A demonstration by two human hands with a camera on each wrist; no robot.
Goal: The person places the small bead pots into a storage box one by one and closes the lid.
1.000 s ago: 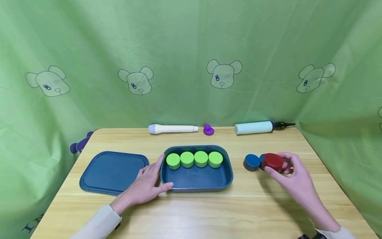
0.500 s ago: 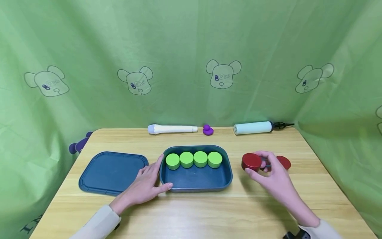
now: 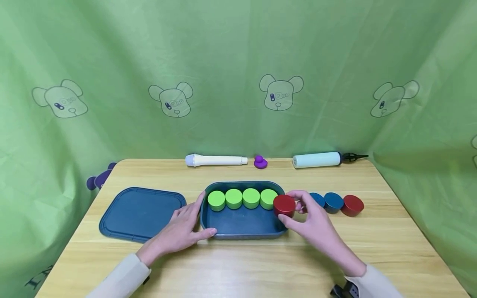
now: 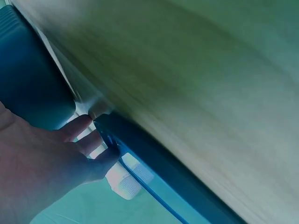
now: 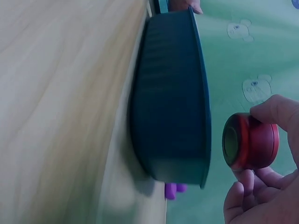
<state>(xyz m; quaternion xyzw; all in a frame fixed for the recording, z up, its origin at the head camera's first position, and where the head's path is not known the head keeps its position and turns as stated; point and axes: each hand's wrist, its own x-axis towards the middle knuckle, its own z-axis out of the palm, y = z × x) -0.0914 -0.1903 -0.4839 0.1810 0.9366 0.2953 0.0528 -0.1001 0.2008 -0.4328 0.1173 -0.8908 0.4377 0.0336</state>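
My right hand (image 3: 314, 221) pinches a short red round tin (image 3: 284, 205) between thumb and fingers, above the right rim of a dark blue rectangular box (image 3: 238, 227). In the right wrist view the tin (image 5: 252, 141) is apart from the box wall (image 5: 173, 98). Straight and spread, the fingers of my left hand (image 3: 179, 232) rest against the box's left side, thumb at the front left corner. Inside the box, several lime green round tins (image 3: 234, 199) stand in a row along the back wall.
Two blue round tins (image 3: 333, 203) and another red tin (image 3: 352, 205) stand right of the box. A flat blue lid (image 3: 143, 213) lies to its left. Along the back edge are a white microphone-shaped thing (image 3: 218, 161), a purple knob-like piece (image 3: 260, 162) and a pale blue hand pump (image 3: 318, 159).
My right hand has carried the red tin leftward, from over the blue tins to over the box's right rim. The left hand has stayed at the box.
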